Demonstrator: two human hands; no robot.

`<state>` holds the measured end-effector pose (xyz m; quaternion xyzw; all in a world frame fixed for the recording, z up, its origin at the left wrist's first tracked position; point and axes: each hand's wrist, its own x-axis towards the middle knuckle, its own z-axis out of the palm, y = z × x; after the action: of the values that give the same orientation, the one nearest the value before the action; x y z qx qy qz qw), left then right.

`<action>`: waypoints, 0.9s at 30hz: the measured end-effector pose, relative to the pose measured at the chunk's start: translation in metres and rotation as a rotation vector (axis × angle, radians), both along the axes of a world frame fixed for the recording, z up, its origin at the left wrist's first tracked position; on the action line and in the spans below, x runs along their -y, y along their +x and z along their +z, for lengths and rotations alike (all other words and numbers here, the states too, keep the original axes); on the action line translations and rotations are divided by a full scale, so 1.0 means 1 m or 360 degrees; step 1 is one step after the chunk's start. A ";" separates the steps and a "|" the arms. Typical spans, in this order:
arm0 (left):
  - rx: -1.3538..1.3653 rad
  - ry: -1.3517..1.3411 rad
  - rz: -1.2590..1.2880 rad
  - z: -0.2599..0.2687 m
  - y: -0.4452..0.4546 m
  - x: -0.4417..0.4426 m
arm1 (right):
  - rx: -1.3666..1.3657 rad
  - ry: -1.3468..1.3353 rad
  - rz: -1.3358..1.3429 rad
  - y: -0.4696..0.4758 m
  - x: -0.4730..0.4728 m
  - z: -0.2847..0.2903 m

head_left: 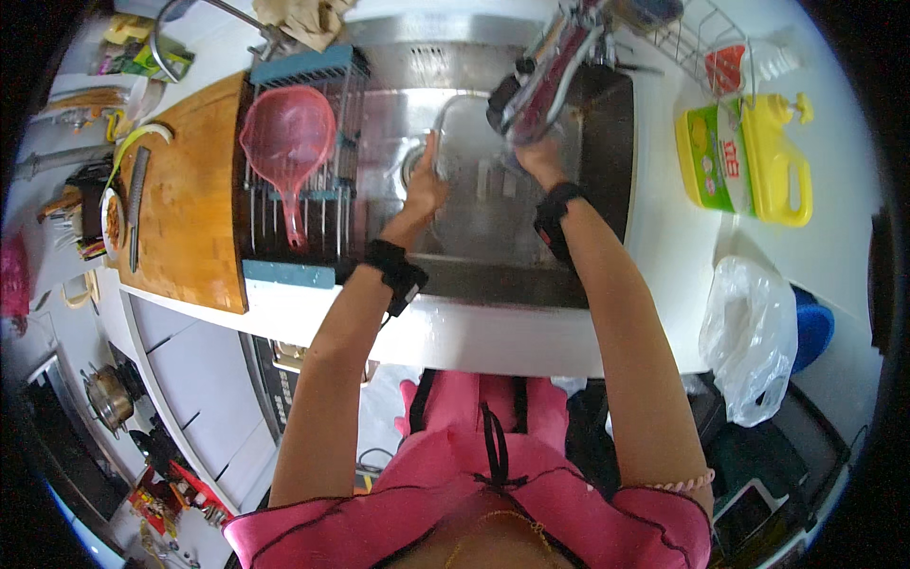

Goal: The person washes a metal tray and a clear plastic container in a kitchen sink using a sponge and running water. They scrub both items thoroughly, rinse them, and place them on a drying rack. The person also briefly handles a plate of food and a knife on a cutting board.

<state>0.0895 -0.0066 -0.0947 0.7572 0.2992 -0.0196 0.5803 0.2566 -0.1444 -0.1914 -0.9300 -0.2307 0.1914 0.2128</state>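
My left hand [426, 190] is over the left part of a stainless steel sink [490, 235], near the round drain [412, 160]. Its fingers stretch away from me, and no object shows in it. Over the right part of the basin is my right hand [542, 158], directly below a shiny chrome faucet [544, 92]. The faucet partly covers its blurred fingers, so whether they grip or only touch something cannot be told. Both wrists wear black bands. A pink plastic ladle-shaped strainer [290, 142] lies on a drying rack [345, 203] left of my left hand.
Left of the rack, a wooden cutting board [192, 199] bears a knife [136, 206] and a small dish of food [112, 220]. On the right counter stand a yellow detergent jug [743, 160], a wire rack [700, 43] and a clear plastic bag [753, 334].
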 end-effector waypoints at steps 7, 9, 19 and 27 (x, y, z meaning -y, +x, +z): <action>-0.0365 -0.0168 0.0161 -0.011 0.010 -0.001 | -0.0593 0.0487 0.0476 -0.052 -0.040 0.046; -0.0161 -0.0062 0.0152 0.001 0.011 0.005 | -0.0637 0.0663 0.0736 -0.071 -0.033 0.047; -0.0164 0.0264 -0.0123 -0.026 -0.003 0.002 | -0.0501 -0.0226 0.0650 -0.048 -0.051 0.049; -0.0046 -0.0630 0.0183 -0.013 -0.002 0.003 | -0.0600 0.0183 0.1145 -0.108 -0.031 0.020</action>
<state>0.0871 -0.0094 -0.1082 0.6097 0.3406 -0.0558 0.7136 0.1486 -0.1132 -0.1716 -0.7251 -0.5085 0.4075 0.2226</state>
